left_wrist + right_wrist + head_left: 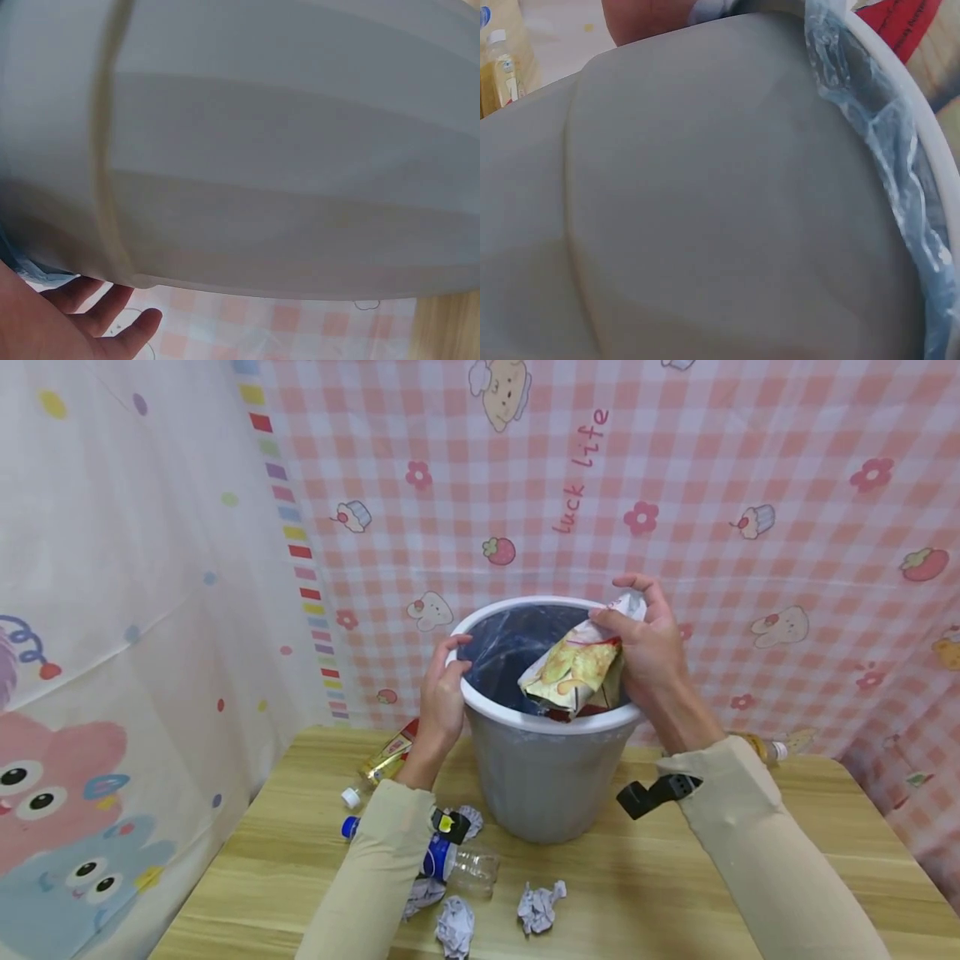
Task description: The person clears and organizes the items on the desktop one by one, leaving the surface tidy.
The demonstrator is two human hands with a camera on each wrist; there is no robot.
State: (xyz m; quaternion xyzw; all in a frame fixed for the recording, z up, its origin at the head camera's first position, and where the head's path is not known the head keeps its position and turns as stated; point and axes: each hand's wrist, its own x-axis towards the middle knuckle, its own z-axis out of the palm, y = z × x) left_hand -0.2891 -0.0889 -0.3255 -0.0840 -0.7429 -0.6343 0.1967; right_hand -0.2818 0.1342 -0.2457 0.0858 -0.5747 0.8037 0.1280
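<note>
Fingers curled, a person's left hand [442, 700] grips a gray bin [551, 777] at nine o'clock, apparently to brace it; the right hand [654, 647] pinches a snack wrapper [576, 667] over its three-o'clock side.

The left arm [367, 877] and the right arm [780, 852] both reach out in front, in tan sleeves [723, 789]. Bare skin shows at the wrists [688, 722]. The left hand [442, 697] bends its fingers [457, 642] over and grips, with the thumb [456, 671] close by. The right hand [652, 643] is a little higher in the head view, and its thumb and fingers pinch.
</note>
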